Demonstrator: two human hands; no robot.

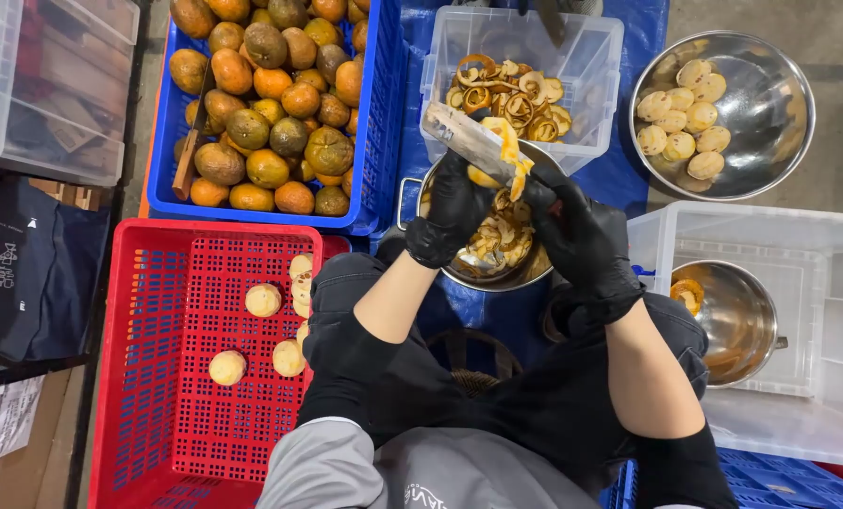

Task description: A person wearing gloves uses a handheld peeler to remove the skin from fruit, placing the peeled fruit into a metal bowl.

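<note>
the orange fruit [489,151] sits between both gloved hands, held above a steel pot [535,269] full of peel strips. the left hand [454,209] is closed around a broad knife [469,139], its blade lying against the fruit, and the right hand [572,231] is closed on the fruit, with a curl of peel hanging from it. this one looks partly peeled, some pale flesh showing and rind left on.

as for progress, judging by how things lie: a few peeled pale fruits rest in the red crate [157,377] at the person's left, and more sit in the round steel bowl [770,123] at upper right. the blue crate [374,123] is heaped with unpeeled orange and brownish fruit, so much the larger share seems undone.

a clear tub [591,57] beyond the pot holds curled peel rings. a second steel bowl [742,320] with a bit of peel sits inside a clear bin [818,245] on the right. another knife with a wooden handle [188,160] lies on the heap in the blue crate. clear storage boxes [54,85] stand at far left. nothing blocks the hands; the pot lies directly beneath them, close between the person's knees.
</note>
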